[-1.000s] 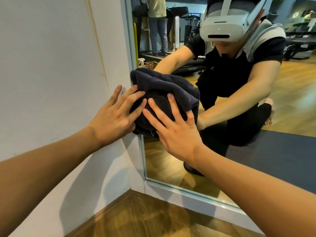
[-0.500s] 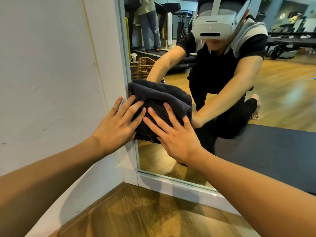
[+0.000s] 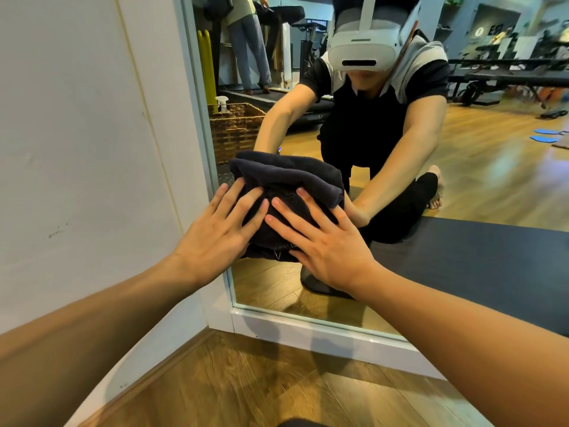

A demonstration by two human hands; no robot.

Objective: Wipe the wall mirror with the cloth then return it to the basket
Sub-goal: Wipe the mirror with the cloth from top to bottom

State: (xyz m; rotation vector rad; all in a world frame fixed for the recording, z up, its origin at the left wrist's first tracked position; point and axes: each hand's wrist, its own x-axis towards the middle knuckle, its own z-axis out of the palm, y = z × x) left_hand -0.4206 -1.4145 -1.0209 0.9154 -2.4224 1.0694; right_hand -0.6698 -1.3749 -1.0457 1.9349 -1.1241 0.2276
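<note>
A bunched dark navy cloth lies against the lower left part of the wall mirror, close to its white frame. My left hand presses the cloth's left side with straight, spread fingers. My right hand presses its right side the same way, beside the left hand. A woven wicker basket shows only as a reflection in the mirror, with a spray bottle in it.
A white wall meets the mirror frame at the left. The frame's white bottom rail sits just above a wooden floor. The mirror reflects a kneeling person with a headset, a dark mat and gym machines.
Both hands and the cloth have slid down the mirror toward its lower left corner. The basket's reflection has come into view above the cloth.
</note>
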